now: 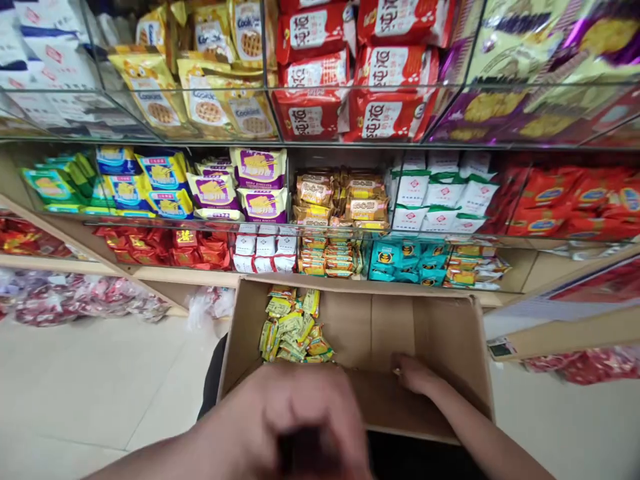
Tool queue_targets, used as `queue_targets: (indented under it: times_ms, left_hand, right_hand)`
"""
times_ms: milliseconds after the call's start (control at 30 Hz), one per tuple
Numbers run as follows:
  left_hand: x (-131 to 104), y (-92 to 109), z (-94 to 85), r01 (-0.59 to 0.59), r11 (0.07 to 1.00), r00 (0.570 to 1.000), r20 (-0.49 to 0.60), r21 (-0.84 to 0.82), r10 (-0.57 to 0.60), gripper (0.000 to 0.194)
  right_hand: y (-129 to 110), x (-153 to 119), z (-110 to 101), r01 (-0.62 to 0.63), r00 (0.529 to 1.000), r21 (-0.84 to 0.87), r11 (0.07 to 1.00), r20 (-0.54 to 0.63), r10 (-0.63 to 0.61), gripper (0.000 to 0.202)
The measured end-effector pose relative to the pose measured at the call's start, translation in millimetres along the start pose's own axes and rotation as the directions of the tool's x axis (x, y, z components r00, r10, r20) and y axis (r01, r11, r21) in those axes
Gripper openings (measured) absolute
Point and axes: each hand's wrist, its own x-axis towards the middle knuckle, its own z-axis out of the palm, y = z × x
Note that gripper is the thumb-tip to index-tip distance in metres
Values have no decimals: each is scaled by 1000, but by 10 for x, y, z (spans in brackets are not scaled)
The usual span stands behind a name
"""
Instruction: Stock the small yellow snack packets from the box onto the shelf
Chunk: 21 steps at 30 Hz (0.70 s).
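An open cardboard box [393, 320] rests in front of the shelves. Small yellow-green snack packets [295, 327] lie in a loose pile at its left end. My left hand [315, 407] is raised close to the camera, over the near left side of the box, its fingers curled; what it may hold is blurred and hidden. Inside the box, right of the middle, my right hand [415, 375] reaches down near the bottom, fingers drawn together, with a tiny bit of something at the fingertips that I cannot make out.
Beyond the box stand shelves with glass fronts [300, 230], filled with red packets [395, 67], brown packets [315, 193] and teal packets [407, 260]. Plastic bags of red goods [95, 299] sit low at left. Pale floor tiles [85, 380] show on both sides.
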Motion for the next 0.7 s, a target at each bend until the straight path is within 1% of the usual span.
queue_targets:
  times_ms: [33, 67, 100, 133, 167, 200, 233, 267, 300, 367, 400, 433, 467, 500, 567, 633, 700]
  left_hand:
    - [127, 26, 15, -12, 998, 996, 94, 58, 6, 15]
    - [262, 9, 50, -41, 990, 978, 207, 135, 12, 13]
    - [399, -48, 102, -90, 975, 959, 283, 205, 29, 13]
    - [530, -137, 165, -141, 959, 951, 302, 247, 62, 19]
    - [647, -244, 232, -167, 946, 951, 297, 276, 82, 26]
    - [746, -354, 299, -176, 944, 958, 267, 278, 100, 33]
    - [827, -452, 361, -169, 952, 960, 261, 256, 100, 38]
    - [890, -528, 414, -146, 964, 959, 270, 224, 82, 39]
    - [937, -576, 458, -114, 977, 954, 294, 178, 58, 39]
    - [994, -599, 518, -43, 996, 943, 334, 81, 14, 34]
    - [1008, -586, 537, -22, 999, 945, 328, 37, 8, 32]
    - [1017, -567, 551, -21, 1000, 955, 295, 1, 19, 29]
    - [1021, -552, 562, -34, 999, 970, 240, -26, 39, 27]
    - [1023, -545, 573, -54, 998, 983, 175, -44, 61, 26]
    - [1022, -567, 600, -86, 993, 994, 55, -81, 90, 25]
    - [1014, -629, 637, -104, 985, 994, -40, -137, 100, 27]
    - [997, -703, 678, -110, 975, 992, -90, -194, 94, 30]
  right_hand:
    - [-104, -37, -36, 14, 1000, 63, 998, 13, -15, 7]
    - [-231, -88, -75, 32, 999, 120, 992, 24, -35, 4]
    - [-378, -153, -115, 46, 997, 208, 977, 45, -56, 10]
    - [-542, -230, -155, 55, 995, 311, 949, 65, -79, 17]
    - [-716, -314, -194, 60, 989, 437, 898, 92, -111, 22]
    - [-891, -401, -230, 19, 980, 653, 757, 137, -143, 23]
    - [-1058, -486, -261, -12, 972, 788, 615, 154, -178, 23]
    - [-1208, -565, -286, -48, 964, 867, 497, 170, -204, 23]
    - [-1336, -632, -303, -75, 962, 914, 398, 172, -213, 23]
    - [-1512, -723, -309, -71, 968, 951, 300, 138, -210, 25]
    - [-1563, -746, -297, -50, 973, 964, 262, 106, -204, 29]
    - [-1593, -757, -274, -17, 978, 974, 228, 64, -197, 33]
    - [-1608, -758, -242, 30, 983, 978, 208, 9, -185, 36]
    - [-1615, -754, -201, 90, 984, 973, 211, -54, -170, 37]
    - [-1624, -741, -105, 193, 980, 945, 265, -173, -96, 36]
    - [-1641, -726, -9, 224, 971, 922, 315, -240, 12, 35]
    - [-1656, -707, 67, 199, 963, 924, 328, -246, 107, 37]
